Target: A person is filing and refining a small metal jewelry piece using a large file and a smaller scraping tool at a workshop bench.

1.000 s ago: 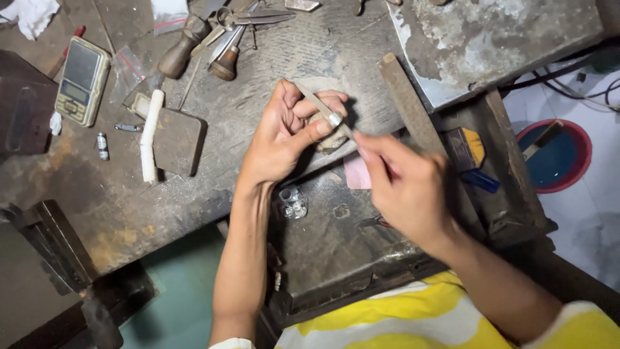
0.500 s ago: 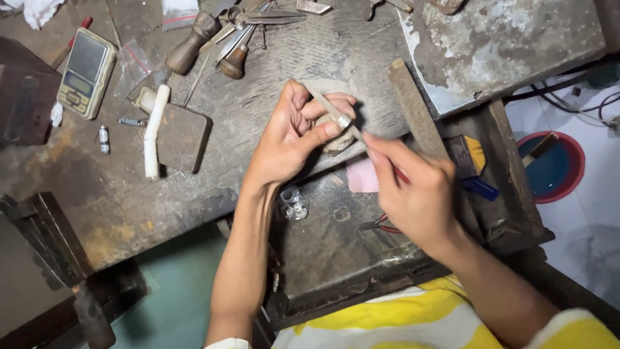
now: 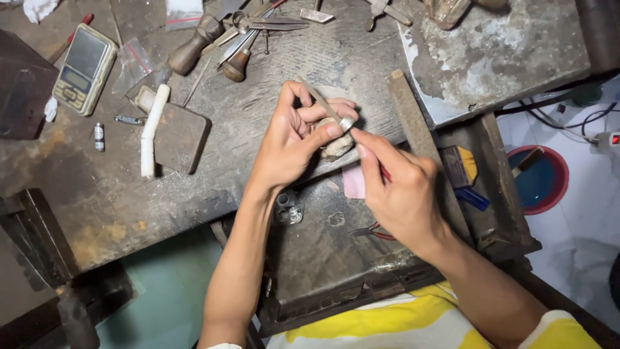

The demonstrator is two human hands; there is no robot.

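Note:
My left hand [image 3: 294, 139] grips a thin tapered metal rod [image 3: 316, 97] with a small silvery ring [image 3: 347, 123] on it, pressed against a worn wooden peg [image 3: 337, 148] at the bench edge. My right hand [image 3: 403, 194] pinches a slim red-handled tool [image 3: 385, 173]. Its fingertips nearly touch the ring from the right. The tool's tip is hidden between the fingers.
On the scarred wooden bench [image 3: 129, 213] lie a pocket scale [image 3: 84, 68], a white stick [image 3: 154, 129] beside a dark block [image 3: 181, 137], wooden-handled tools [image 3: 194, 46], shears [image 3: 265, 24] and a long file [image 3: 413, 126]. A catch drawer [image 3: 329, 258] sits below. A red-rimmed blue bowl [image 3: 539, 178] stands on the floor at right.
Both hands stay together at the ring on the peg. My right fingertips have edged closer to the ring, and the view has shifted slightly.

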